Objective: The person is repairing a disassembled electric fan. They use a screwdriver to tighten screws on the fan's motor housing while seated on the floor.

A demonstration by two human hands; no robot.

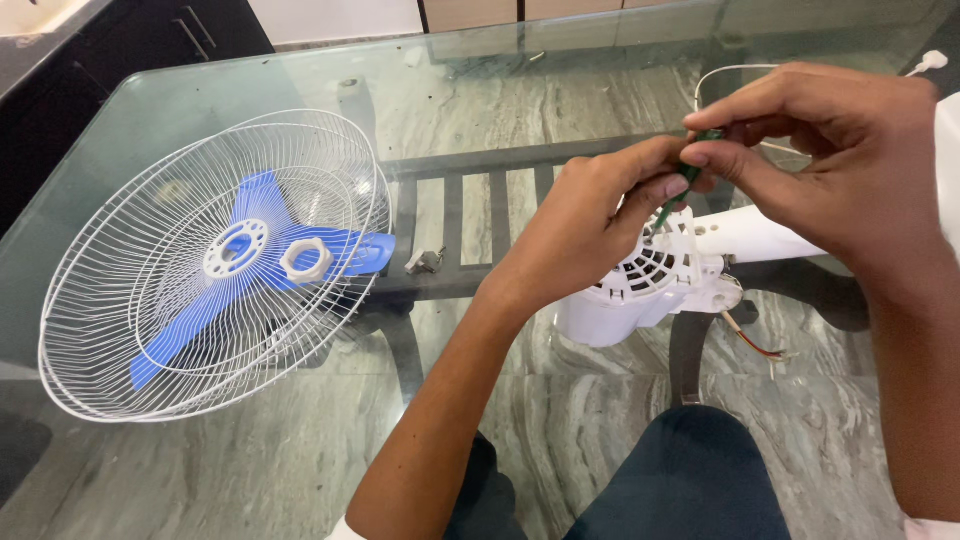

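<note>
On the glass worktop (560, 90) lie two white wire fan guards (130, 330), stacked (a blue fan blade (190, 325) and white plastic nut (306, 259) rest inside). A small clip (425, 262) sits beside them.

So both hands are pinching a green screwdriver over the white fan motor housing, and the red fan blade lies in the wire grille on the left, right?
Not quite: the head view shows the fan blade is blue, not red. The rest holds.

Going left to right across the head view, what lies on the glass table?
White wire fan guard → blue fan blade → white plastic nut → small metal part → white motor housing → loose wires.
</note>
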